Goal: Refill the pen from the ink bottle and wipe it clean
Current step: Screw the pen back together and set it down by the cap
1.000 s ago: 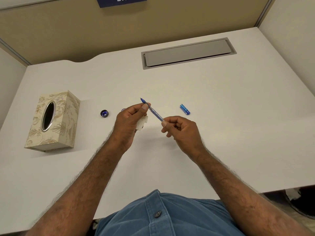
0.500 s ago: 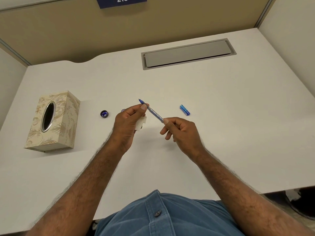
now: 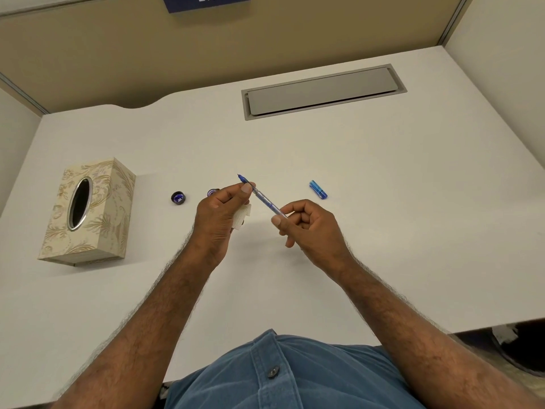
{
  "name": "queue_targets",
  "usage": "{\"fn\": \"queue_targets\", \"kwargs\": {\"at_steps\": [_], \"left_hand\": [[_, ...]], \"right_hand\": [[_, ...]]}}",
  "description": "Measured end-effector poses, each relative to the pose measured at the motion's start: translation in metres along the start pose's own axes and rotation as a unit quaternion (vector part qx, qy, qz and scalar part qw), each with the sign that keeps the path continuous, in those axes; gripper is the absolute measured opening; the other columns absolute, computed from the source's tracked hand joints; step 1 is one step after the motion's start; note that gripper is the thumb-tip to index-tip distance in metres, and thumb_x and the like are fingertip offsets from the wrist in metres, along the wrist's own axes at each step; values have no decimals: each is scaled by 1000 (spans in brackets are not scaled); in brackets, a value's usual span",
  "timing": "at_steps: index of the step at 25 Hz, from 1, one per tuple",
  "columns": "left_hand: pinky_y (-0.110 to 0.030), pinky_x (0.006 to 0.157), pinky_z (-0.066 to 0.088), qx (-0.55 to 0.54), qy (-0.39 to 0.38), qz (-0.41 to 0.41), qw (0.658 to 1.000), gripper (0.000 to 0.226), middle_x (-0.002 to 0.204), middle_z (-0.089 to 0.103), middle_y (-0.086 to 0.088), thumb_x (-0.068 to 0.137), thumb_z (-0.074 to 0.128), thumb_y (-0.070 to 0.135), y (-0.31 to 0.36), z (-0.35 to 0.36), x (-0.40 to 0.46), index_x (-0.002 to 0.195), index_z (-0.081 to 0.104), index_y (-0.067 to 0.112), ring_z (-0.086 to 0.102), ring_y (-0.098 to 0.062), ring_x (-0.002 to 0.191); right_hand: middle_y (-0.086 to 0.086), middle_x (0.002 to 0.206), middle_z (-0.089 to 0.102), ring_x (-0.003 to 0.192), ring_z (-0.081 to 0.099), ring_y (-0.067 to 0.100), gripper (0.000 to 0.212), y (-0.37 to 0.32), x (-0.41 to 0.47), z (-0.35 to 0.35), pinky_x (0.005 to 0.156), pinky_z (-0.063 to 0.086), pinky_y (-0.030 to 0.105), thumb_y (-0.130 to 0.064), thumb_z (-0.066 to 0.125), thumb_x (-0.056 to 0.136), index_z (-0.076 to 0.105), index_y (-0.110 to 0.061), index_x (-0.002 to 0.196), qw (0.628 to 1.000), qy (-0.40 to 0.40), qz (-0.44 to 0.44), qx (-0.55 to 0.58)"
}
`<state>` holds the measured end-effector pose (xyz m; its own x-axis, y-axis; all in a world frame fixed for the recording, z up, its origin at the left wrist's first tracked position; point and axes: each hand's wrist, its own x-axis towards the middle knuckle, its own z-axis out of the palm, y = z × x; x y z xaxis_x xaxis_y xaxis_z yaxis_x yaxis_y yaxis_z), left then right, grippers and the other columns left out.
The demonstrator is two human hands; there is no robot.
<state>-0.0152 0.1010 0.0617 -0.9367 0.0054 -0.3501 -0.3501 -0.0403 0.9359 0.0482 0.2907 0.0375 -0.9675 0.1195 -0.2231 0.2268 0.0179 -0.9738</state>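
A clear blue pen (image 3: 263, 198) is held above the white desk (image 3: 383, 216), nib pointing up and to the left. My left hand (image 3: 219, 214) pinches it just behind the nib and also holds a folded white tissue (image 3: 242, 215) in its palm. My right hand (image 3: 306, 228) grips the pen's back end. The ink bottle (image 3: 213, 192) shows only as a dark rim behind my left hand. Its small dark cap (image 3: 178, 198) lies to the left of it. The blue pen cap (image 3: 318, 189) lies on the desk to the right.
A patterned beige tissue box (image 3: 85, 211) stands at the left of the desk. A grey cable hatch (image 3: 323, 91) is set into the desk at the back. Beige partition walls close the back and sides.
Both hands and the pen have barely shifted; the nib end has dipped slightly left and down. The grips are the same.
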Motion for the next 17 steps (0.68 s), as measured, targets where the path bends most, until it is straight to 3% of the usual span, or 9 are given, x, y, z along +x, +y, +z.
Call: {"fn": "queue_targets", "kwargs": {"at_steps": [2,6,11,14,17], "left_hand": [[-37,78,42,0,2,0,1000,15,94,68,6,95,76,35,-1,-1,-1,102,86,26,58,-9,79],[-39,79,41,-1,6,-2,1000,14,97,68,5,95,76,35,-1,-2,-1,102,86,27,57,-11,80],[-39,81,42,1,6,2,1000,14,92,68,9,94,76,36,-2,-1,-1,101,86,28,59,-10,79],[-39,80,41,-3,7,2,1000,16,80,66,17,95,76,34,-3,0,-1,104,85,25,57,-11,80],[-39,79,41,-7,8,1,1000,16,81,68,17,95,76,33,-2,1,-1,104,85,24,58,-10,80]], "right_hand": [[10,81,80,61,70,22,13,2,1,-1,59,51,14,-28,79,97,75,-16,103,1000,-3,-2,-10],[4,82,80,62,66,14,24,3,1,-1,57,48,16,-39,66,105,79,-18,103,999,-11,-3,-33],[10,88,78,63,69,15,17,3,0,1,60,54,17,-30,83,93,76,-19,103,1000,-1,-1,-6],[8,84,78,62,67,14,14,3,0,-1,57,48,15,-30,76,99,77,-16,99,1000,-7,2,-18],[6,85,78,64,68,12,17,2,0,-3,57,49,17,-36,73,101,77,-20,102,1000,-5,3,-27]]}}
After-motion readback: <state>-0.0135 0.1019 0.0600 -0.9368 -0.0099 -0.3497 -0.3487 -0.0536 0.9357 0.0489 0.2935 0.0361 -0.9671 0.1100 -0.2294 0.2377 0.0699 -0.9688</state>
